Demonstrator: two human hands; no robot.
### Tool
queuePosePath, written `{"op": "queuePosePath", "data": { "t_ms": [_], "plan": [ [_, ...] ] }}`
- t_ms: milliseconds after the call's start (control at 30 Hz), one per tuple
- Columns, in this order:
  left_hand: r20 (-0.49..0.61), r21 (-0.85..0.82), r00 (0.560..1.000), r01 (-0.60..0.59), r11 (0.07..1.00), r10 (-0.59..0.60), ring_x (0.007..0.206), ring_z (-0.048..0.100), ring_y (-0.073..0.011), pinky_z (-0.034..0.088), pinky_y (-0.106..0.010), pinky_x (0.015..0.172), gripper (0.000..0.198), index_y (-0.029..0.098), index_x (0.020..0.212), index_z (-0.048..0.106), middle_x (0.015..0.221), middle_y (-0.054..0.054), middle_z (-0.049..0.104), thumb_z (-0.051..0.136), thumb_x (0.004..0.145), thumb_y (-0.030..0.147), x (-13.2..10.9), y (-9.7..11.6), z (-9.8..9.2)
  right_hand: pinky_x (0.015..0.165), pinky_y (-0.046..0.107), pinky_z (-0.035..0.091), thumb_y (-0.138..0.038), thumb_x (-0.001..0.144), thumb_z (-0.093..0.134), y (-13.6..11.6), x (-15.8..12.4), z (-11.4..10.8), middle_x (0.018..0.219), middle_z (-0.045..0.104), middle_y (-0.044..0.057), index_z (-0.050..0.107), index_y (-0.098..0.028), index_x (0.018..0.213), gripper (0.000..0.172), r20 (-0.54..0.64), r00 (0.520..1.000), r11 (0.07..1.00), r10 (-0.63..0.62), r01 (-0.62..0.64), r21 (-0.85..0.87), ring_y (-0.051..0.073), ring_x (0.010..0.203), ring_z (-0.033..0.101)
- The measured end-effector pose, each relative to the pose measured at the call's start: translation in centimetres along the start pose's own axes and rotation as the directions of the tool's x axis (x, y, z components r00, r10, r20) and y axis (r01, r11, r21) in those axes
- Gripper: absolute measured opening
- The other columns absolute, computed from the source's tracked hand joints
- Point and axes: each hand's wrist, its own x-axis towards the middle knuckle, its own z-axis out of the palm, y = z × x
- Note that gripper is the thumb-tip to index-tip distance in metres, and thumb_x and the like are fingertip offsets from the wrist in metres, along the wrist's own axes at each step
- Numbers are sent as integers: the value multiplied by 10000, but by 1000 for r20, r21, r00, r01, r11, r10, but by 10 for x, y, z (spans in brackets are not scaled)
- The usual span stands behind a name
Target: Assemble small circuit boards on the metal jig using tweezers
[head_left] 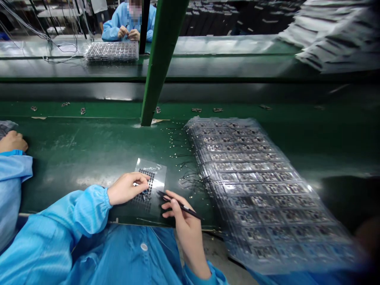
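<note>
My left hand (129, 188) is over a clear sheet with rows of small black squares (160, 174), its thumb and fingers pinched together. At the fingertips is a small circuit board (146, 196), partly covered by the hand. Black tweezers (185, 208) lie across my right hand (185, 221), gripped between thumb and fingers. Their tips point left, at the sheet's right edge, close to the board. To the right stands a stack of clear plastic trays (255, 166) with small boards in the compartments.
Thin black wires (190, 178) with bright ends lie along the stack's left side. A green post (160, 59) rises from the bench (74, 158). Small parts (196, 110) dot the strip behind. A co-worker's hand (13, 141) is at left; another person (130, 23) sits opposite.
</note>
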Motion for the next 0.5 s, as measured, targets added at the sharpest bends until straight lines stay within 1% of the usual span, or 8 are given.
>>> {"op": "queuePosePath", "data": {
  "t_ms": [67, 133, 200, 233, 300, 367, 433, 500],
  "plan": [
    [47, -13, 999, -10, 1000, 11, 960, 622, -180, 486, -246, 740, 124, 149, 735, 613, 1123, -70, 648, 552, 823, 211, -1, -1, -1, 506, 248, 542, -433, 819, 605, -1, -6, 1, 753, 677, 46, 645, -176, 940, 287, -24, 1000, 1000, -11, 10, -19, 143, 584, 625],
    [149, -24, 988, -24, 999, 28, 871, 636, -164, 488, -227, 671, 128, 144, 727, 608, 1054, -67, 667, 561, 817, 223, -3, -2, -1, 508, 249, 550, -424, 798, 631, -2, -10, 3, 784, 685, 56, 642, -178, 869, 256, -31, 999, 999, -21, 20, -36, 156, 618, 645],
    [222, -17, 974, -50, 999, 52, 838, 637, -152, 486, -225, 683, 129, 142, 707, 604, 996, -61, 682, 577, 808, 219, -3, -3, 0, 531, 259, 560, -421, 798, 630, -3, -9, 5, 791, 684, 57, 647, -176, 839, 249, -27, 999, 998, -39, 37, -58, 166, 643, 657],
    [231, -11, 971, -65, 998, 66, 859, 635, -153, 484, -231, 720, 127, 142, 700, 604, 991, -62, 684, 585, 804, 213, -3, -3, 0, 550, 265, 565, -419, 802, 626, -3, -7, 6, 787, 680, 56, 650, -175, 836, 248, -28, 998, 997, -48, 46, -67, 169, 654, 661],
    [217, -8, 972, -86, 996, 86, 937, 624, -162, 471, -250, 802, 121, 145, 699, 607, 1015, -68, 682, 588, 804, 200, -2, -3, 0, 588, 280, 573, -414, 812, 616, -4, -1, 8, 783, 673, 52, 649, -171, 841, 247, -51, 996, 995, -71, 67, -73, 173, 671, 666],
    [211, -25, 974, -79, 997, 82, 994, 612, -172, 459, -270, 855, 118, 147, 708, 610, 1053, -76, 674, 582, 811, 195, -1, -2, 0, 595, 286, 579, -412, 819, 608, -5, 7, 8, 789, 666, 50, 644, -169, 857, 249, -67, 994, 994, -87, 83, -69, 178, 692, 668],
    [207, -39, 976, -64, 997, 71, 1033, 599, -181, 453, -283, 877, 118, 148, 714, 612, 1072, -81, 667, 578, 816, 198, -1, -2, -1, 561, 274, 577, -412, 821, 605, -6, 12, 7, 792, 658, 47, 642, -169, 858, 249, -58, 994, 994, -93, 88, -71, 178, 693, 665],
    [208, -46, 976, -57, 997, 66, 1046, 592, -185, 455, -287, 874, 116, 151, 719, 614, 1080, -81, 663, 579, 816, 204, -1, -2, -1, 517, 255, 563, -410, 817, 610, -7, 13, 4, 752, 648, 39, 640, -167, 821, 245, -33, 996, 992, -88, 84, -95, 168, 648, 655]
  ]
}}
